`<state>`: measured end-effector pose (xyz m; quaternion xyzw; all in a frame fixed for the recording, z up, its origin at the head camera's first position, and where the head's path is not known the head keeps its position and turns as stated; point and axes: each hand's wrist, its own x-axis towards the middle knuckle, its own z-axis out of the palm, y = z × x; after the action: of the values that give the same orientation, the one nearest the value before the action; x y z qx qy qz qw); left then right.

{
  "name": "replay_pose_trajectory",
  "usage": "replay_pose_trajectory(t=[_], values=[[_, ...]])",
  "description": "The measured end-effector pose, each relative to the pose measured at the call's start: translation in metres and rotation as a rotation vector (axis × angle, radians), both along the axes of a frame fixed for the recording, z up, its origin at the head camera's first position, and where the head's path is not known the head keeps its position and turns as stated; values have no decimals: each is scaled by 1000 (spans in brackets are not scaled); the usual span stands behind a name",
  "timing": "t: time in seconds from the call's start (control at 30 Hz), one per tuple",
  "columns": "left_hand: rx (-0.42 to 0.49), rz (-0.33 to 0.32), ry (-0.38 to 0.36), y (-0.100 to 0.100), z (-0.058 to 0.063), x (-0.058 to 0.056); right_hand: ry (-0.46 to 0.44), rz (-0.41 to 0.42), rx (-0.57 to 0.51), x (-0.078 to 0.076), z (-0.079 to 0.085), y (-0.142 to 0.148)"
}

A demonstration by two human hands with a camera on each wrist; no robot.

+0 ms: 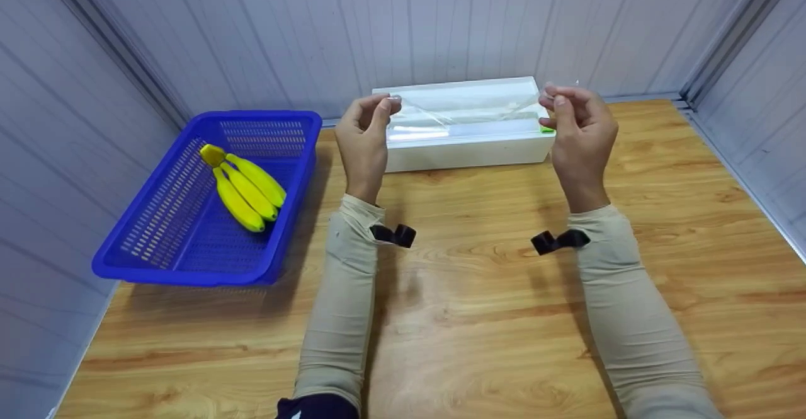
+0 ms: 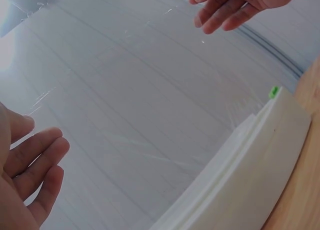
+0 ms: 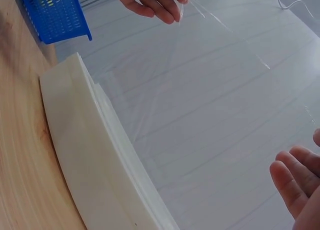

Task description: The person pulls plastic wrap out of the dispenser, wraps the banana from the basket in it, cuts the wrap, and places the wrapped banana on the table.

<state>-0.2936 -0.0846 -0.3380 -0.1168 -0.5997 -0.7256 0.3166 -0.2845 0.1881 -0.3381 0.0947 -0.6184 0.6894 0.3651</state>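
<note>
Well, on the wooden surface (image 1: 478, 318), a big blue basket (image 1: 182, 277) sits at the left, and a long white box (image 1: 469, 155) lies farther back, running side to side. A thin clear sheet (image 1: 431, 113) stretches the same way above the box. A bunch of yellow bananas (image 1: 245, 191) lies in the basket. The left hand (image 1: 365, 138) and the right hand (image 1: 580, 132) are well apart, each pinching one end of the sheet, so both are just as close to it.

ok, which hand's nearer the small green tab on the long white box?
Right: the right hand is raised near the small green tab, at that end of the long white box; the left hand is up by the opposite end.
</note>
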Motion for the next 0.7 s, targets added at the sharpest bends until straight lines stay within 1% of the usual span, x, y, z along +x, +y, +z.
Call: replay_pose_trajectory(t=[0.2,0.47,0.63,0.7], values=[[-17,9,5,0,2,1,-6,-7,2,5,5,-1],[-22,17,-10,0,8,7,7,-16,21,18,16,-7],[-15,14,-5,0,8,7,42,1,-3,24,20,-10],[-10,11,-3,1,8,7,67,3,5,25,22,-11]])
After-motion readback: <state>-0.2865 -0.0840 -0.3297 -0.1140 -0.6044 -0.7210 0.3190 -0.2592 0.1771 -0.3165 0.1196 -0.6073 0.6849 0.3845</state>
